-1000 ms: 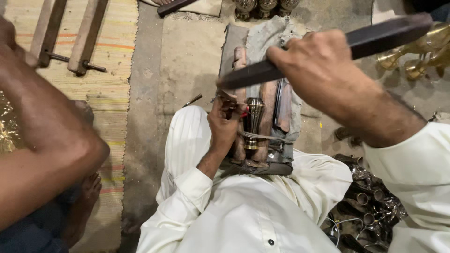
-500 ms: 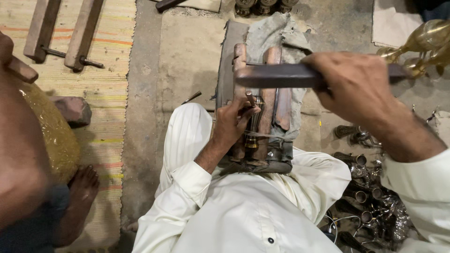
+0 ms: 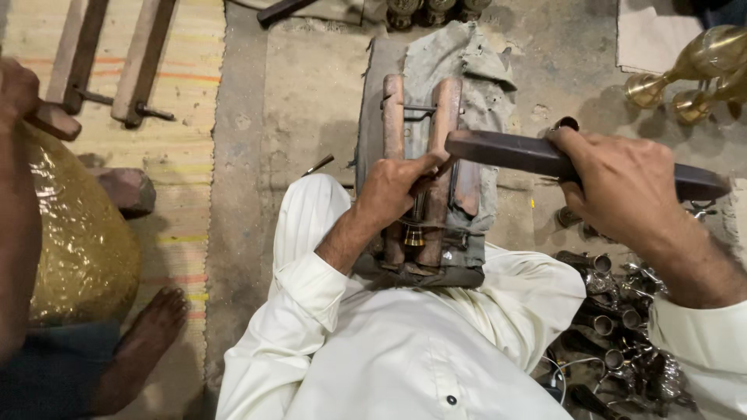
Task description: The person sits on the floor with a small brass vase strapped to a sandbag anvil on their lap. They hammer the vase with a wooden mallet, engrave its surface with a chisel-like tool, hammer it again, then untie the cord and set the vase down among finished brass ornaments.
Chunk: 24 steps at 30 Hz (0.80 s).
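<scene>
A dark bar (image 3: 537, 159) is gripped in the right hand (image 3: 622, 183), the fingers wrapped fully round its middle, so that one end juts out past the hand to the right and the other, squared end points left toward the left hand (image 3: 397, 190). The left hand is closed in a pinch on a small brass piece (image 3: 414, 233), which is held between the two wooden jaws of a clamp (image 3: 447, 148) just below the fingers; how tightly the piece is gripped cannot be told. Compared with half a second ago, the bar is carried lower and tilted so that its left tip now lies just beside the left thumb, where before it was held level above the clamp. A second ago it was raised high and slanted up to the right. The left hand is kept on the same spot throughout. Under the clamp a grey cloth (image 3: 467, 54) is spread. Below the right wrist a heap of dark metal parts (image 3: 622, 365) is seen, and above the right hand brass goblets (image 3: 692, 70) lie on the ground. Far to the left of the left hand, a golden vessel (image 3: 78, 241) is held by another person's arm (image 3: 15, 218), with a bare foot (image 3: 152, 327) beneath it.
</scene>
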{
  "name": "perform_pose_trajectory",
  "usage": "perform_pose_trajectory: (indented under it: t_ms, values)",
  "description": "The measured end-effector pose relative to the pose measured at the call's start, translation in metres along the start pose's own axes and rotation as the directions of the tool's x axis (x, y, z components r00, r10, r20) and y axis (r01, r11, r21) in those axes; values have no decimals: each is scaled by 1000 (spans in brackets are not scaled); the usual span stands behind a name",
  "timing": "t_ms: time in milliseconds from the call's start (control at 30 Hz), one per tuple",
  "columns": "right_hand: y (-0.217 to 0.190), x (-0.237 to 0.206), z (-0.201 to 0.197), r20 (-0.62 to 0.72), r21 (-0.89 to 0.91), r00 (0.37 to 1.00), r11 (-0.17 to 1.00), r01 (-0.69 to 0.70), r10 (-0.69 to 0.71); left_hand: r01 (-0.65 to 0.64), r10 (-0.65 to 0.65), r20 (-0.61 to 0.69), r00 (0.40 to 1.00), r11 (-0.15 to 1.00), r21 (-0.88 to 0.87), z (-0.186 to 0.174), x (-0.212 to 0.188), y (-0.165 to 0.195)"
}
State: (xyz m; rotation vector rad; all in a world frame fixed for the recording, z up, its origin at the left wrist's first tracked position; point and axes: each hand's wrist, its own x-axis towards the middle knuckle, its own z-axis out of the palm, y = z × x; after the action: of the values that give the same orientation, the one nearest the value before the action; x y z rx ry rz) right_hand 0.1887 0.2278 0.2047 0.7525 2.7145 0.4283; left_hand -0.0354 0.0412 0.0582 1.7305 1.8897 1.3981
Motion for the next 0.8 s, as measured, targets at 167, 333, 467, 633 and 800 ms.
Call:
perform_pose_trajectory:
  t_ms: [167,333,467,633,800]
  values:
    - [-2,-15,5,-155,240,988,971,12,26,14,-22,82,996,995,101,-1,5,0]
    - [-6,-25,17,-119,495,976,863,-103,185,-9,2,96,995,997,71,-2,9,1]
    - [-9,-29,31,-309,400,941,917,-2,136,-45,36,118,992,996,74,-6,8,2]
    - [-8,-29,40,-187,541,962,838,-68,199,-38,36,137,990,999,12,-9,6,4]
    - [3,-30,46,-169,413,964,903,-120,205,-30,27,-27,999,994,-105,-8,-6,1]
